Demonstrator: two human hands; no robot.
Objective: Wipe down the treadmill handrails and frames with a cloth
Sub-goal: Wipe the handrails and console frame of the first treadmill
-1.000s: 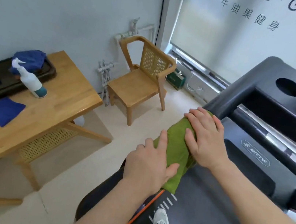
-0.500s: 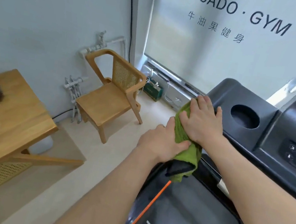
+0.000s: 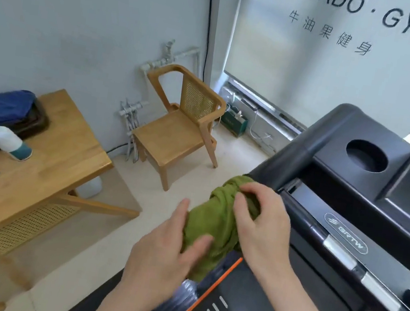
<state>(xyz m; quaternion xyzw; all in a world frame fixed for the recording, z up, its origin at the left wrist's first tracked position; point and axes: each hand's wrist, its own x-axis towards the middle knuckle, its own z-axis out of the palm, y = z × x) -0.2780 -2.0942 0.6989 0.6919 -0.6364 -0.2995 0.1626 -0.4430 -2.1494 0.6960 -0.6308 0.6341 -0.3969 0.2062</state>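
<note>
The black treadmill [image 3: 366,206] fills the view from 1 to 5 o'clock. Its left handrail [image 3: 303,148] slopes down toward the centre. A wooden table [image 3: 43,176] takes up the 8 to 9 o'clock side, and a wooden chair [image 3: 172,134] stands by the wall at 11 o'clock from the hands. Just below centre, the green cloth [image 3: 218,218] is bunched around the lower end of the handrail. The right hand [image 3: 263,222] is at the cloth's 3 o'clock side, its curled fingers pinching a fold near the top. The left hand [image 3: 165,253], at 7 o'clock of the cloth, clasps it with the thumb across the front and the fingers along the far side. A spray bottle [image 3: 1,137] lies on the table.
</note>
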